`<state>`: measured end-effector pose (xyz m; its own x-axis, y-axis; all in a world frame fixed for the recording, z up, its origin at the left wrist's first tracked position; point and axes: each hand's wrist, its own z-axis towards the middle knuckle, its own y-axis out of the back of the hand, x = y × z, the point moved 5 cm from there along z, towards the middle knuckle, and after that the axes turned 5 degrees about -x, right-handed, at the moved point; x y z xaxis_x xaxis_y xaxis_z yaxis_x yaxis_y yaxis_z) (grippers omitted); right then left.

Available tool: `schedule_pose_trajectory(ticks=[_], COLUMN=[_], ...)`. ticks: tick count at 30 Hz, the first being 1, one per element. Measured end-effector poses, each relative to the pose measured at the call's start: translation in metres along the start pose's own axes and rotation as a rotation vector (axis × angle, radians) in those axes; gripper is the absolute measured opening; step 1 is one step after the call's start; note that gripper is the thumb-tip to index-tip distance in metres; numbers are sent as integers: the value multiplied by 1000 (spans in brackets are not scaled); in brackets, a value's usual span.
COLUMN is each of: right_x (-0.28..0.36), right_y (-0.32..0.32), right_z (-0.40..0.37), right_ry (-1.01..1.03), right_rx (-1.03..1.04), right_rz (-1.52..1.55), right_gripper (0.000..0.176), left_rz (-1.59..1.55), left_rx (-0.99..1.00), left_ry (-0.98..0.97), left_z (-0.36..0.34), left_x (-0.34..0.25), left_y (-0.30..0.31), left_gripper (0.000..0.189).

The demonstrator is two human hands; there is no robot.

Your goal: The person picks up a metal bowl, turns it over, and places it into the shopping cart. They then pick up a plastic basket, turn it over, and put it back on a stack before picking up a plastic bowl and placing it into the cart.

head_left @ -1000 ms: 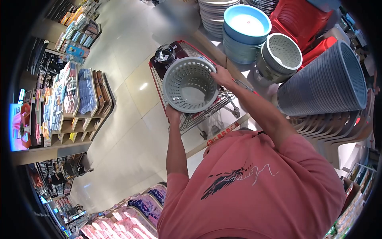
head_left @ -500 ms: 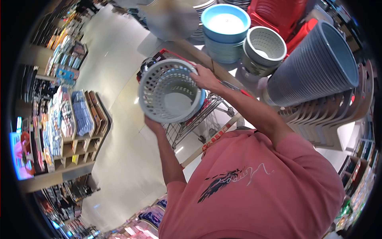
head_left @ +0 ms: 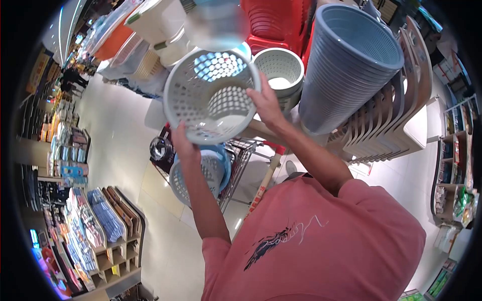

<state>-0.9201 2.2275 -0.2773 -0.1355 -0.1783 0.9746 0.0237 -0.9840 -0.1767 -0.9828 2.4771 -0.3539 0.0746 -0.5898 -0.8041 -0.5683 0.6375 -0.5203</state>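
Observation:
A light grey plastic basket with rows of holes is held up before me, its open mouth facing me. My left hand grips its lower left rim, fingers partly hidden behind the wall. On the right side, my right hand clasps the rim with the thumb towards the inside. Below is a shopping cart holding another grey perforated basket and a light blue container. Just right of the held basket stands a stack of pale grey baskets.
Tall nested blue-grey bins stand at the right, beside stacked beige stools. Red stools are behind. White tubs rise at the upper left. A merchandise shelf stands at the lower left.
Both hands have raised the grey basket off the cart towards the stacked containers. Another grey basket and a light blue container now show in the cart. My view has turned.

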Motion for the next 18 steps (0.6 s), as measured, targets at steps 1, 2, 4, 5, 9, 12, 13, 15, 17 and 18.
schedule_pose_trajectory(ticks=[1, 2, 4, 5, 9, 12, 13, 15, 17, 18], right_x=[0, -1, 7, 10, -10, -26, -30, -37, -38, -35], right_y=[16, 33, 56, 67, 116, 138, 144, 150, 144, 138], right_z=[12, 25, 43, 50, 91, 113, 117, 121, 119, 115], right_ry=[58, 113, 145, 167, 256, 218, 149, 165, 301, 287], right_rx=[-56, -109, -155, -196, -270, -327, -350, -433, -486, -443], right_rz=[-23, -44, -86, -130, -308, -412, -474, -696, -954, -947], right_gripper=[52, 52, 54, 55, 63, 67, 70, 71, 72, 72], left_rz=[-2, -2, 13, 13, 27, 49, 87, 82, 187, 302], left_rx=[82, 161, 254, 280, 314, 266, 258, 309, 282, 196], left_ry=[13, 26, 29, 64, 196, 226, 242, 243, 265, 296], left_z=[14, 28, 65, 75, 95, 113, 116, 126, 128, 124], left_x=[12, 24, 64, 79, 129, 159, 165, 186, 199, 203], left_y=[-26, -52, -89, -108, -165, -183, -186, -195, -195, -192], left_gripper=[35, 35, 36, 36, 38, 37, 34, 38, 47, 51])
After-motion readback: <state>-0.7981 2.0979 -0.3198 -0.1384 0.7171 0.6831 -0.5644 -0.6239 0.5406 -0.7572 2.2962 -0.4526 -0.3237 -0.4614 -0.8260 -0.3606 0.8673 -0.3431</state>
